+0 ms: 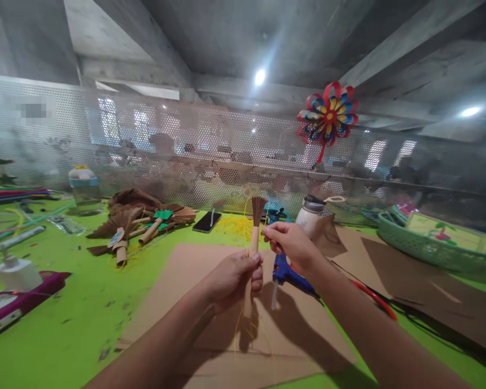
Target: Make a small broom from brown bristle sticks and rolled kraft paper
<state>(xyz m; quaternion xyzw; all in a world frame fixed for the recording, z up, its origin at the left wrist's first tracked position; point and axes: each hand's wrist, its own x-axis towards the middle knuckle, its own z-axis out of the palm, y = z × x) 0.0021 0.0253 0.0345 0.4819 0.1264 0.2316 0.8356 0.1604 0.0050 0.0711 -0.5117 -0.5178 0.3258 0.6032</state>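
My left hand is closed around the rolled brown paper handle of a small handmade brush, held upright with its fringed bristles at the top. Thin yellow string loops beside the bristles, and loose strands hang below the handle. Beside the neck of the brush, my right hand has thumb and forefinger pinched, apparently on the yellow string. A blue glue gun with a glue stick lies just under my right hand. Beneath both hands is a flat sheet of brown cardboard.
Several similar paper pieces lie at the left, near a phone. Behind are a pile of yellow string and a jar. A purple power strip sits far left; a green basket stands at the right.
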